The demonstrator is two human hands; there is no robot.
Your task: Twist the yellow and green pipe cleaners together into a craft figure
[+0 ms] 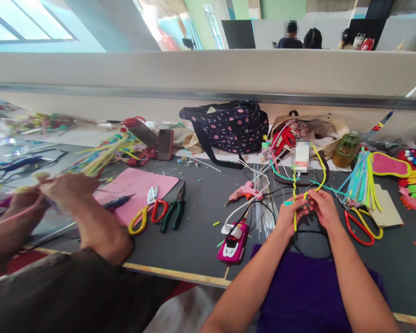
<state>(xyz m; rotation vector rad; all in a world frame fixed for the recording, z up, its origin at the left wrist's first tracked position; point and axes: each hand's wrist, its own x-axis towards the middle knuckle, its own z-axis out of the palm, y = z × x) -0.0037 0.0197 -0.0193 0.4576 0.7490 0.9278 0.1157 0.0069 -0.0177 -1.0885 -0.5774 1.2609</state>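
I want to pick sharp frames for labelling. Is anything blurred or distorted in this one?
Head view: the left hand and right hand on the yellow pipe cleaner are sharp; the co-worker's hands at the left are motion-blurred; the partition rail bows from wide-angle distortion.

A co-worker's hands point(52, 194) are motion-blurred; what they hold cannot be told.

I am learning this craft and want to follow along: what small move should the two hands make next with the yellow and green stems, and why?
Probably one more twist. The left hand and right hand pinch the yellow and green stems where the twisted part ends; above, the loose yellow end arcs free, untwisted.
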